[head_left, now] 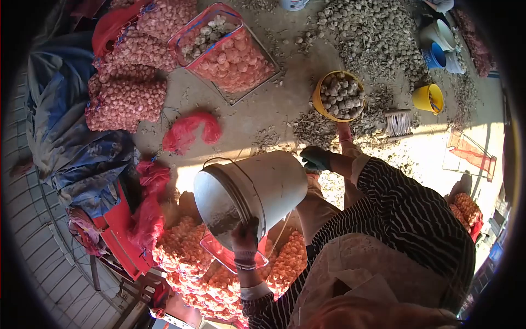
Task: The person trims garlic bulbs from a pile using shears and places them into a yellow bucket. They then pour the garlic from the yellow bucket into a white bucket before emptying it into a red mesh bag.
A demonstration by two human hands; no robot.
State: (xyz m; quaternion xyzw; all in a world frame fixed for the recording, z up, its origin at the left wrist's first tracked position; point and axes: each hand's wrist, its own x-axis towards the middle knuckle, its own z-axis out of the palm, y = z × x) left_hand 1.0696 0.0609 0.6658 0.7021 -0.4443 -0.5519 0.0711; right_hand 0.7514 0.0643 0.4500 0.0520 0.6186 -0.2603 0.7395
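Observation:
A large white bucket (pixel 274 181) is tipped on its side in front of me, its mouth facing lower left and its wire handle loose over the rim. Dirt marks show on its inner wall. My left hand (pixel 245 238), in a dark glove, grips the rim at the lower side. At the other end, my right hand (pixel 316 159), also dark-gloved, is curled at the edge of the bucket's base. Partly hidden under the mouth is a red mesh bag on a wire frame (pixel 235 264). Filled mesh bags of garlic (pixel 189 279) stand around it.
A yellow tub of garlic bulbs (pixel 316 104) sits ahead, near a large garlic heap (pixel 372 38). A framed mesh bag (pixel 235 63) stands at upper left beside stacked garlic sacks (pixel 129 98). Red netting (pixel 189 131), a brush head (pixel 399 123) and a yellow bucket (pixel 422 98) lie about.

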